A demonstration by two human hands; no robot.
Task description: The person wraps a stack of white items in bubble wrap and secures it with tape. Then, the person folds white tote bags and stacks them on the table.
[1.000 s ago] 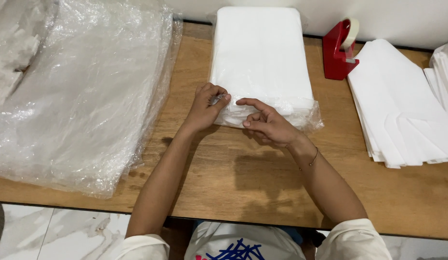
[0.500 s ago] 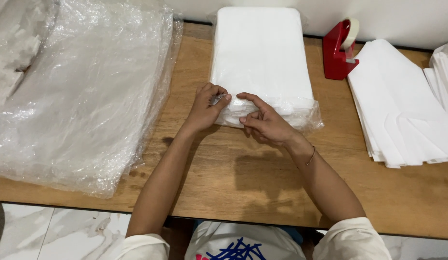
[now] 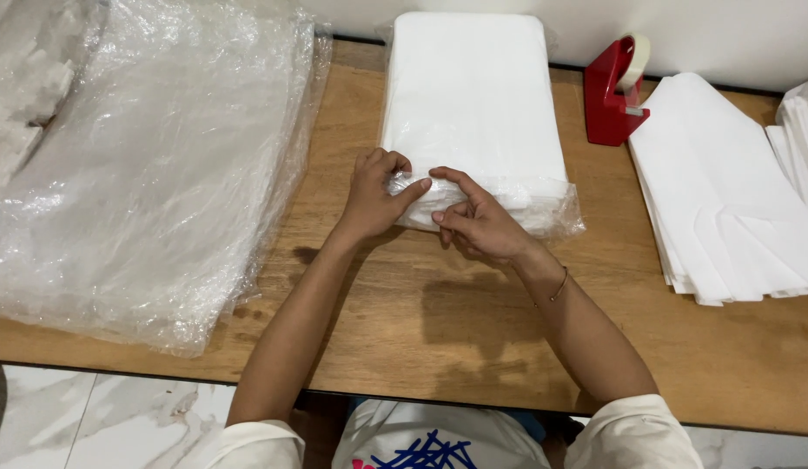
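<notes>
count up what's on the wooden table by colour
White: 3, the plastic-wrapped white sheet pack, the loose white sheet stack, another white stack at the right edge
Clear: 1, the clear plastic bag pile
Red: 1, the red tape dispenser
Total: 5

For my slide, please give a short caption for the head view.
Both hands, left and right, pinch the near end of a white pack on a wooden table.

The wrapped packet (image 3: pixel 471 95) lies mid-table (image 3: pixel 421 339). Left of it, a heap of plastic bags (image 3: pixel 152 165); right of it, the tape dispenser (image 3: pixel 614 91), then a sheet stack (image 3: pixel 734 191) (farther right). Both hands (image 3: pixel 374 195) (image 3: pixel 482 226) rest on its near end.
</notes>
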